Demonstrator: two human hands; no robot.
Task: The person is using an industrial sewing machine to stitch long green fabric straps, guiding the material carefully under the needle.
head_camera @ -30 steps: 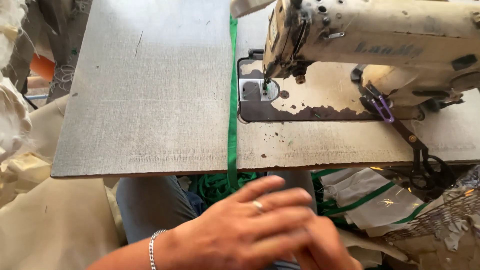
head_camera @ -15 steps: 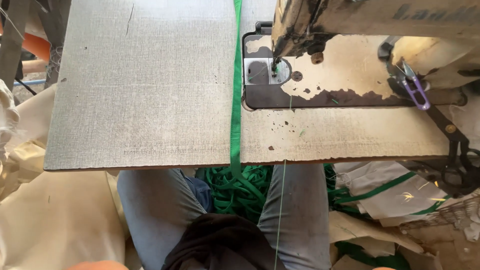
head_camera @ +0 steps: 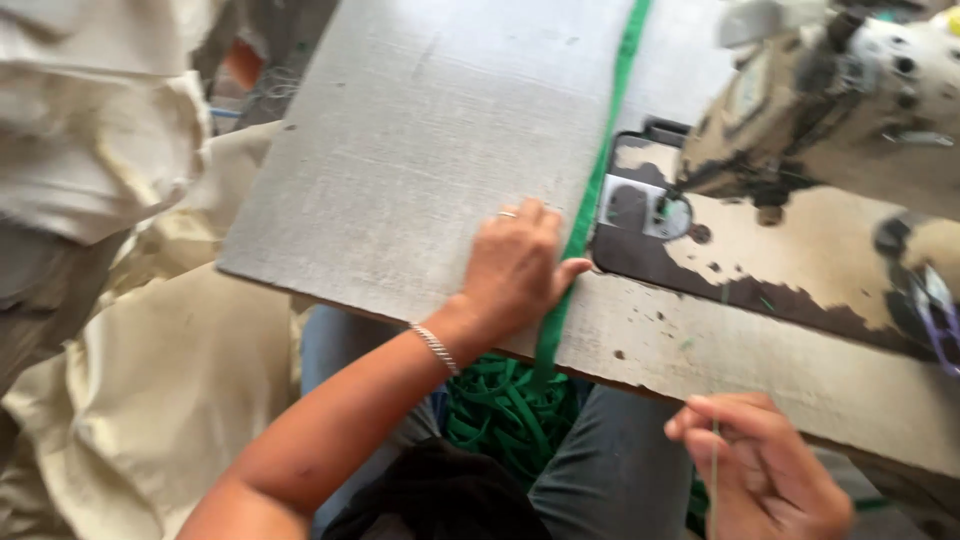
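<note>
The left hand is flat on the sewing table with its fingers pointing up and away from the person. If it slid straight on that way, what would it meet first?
Probably nothing soon: the left hand points along the bare grey table, with the green strap running beside it on the thumb side. A slight drift would brush the strap.

Green strap [head_camera: 585,225] on grey tabletop [head_camera: 420,150], cream cloth [head_camera: 160,380], beige/brown worn sewing machine [head_camera: 840,110].

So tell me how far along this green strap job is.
Done: the green strap already lies along the table past the sewing machine. In hand: the left hand presses on the strap near the table edge; the right hand pinches a thin thread. Left: a heap of strap waits in the lap.
</note>
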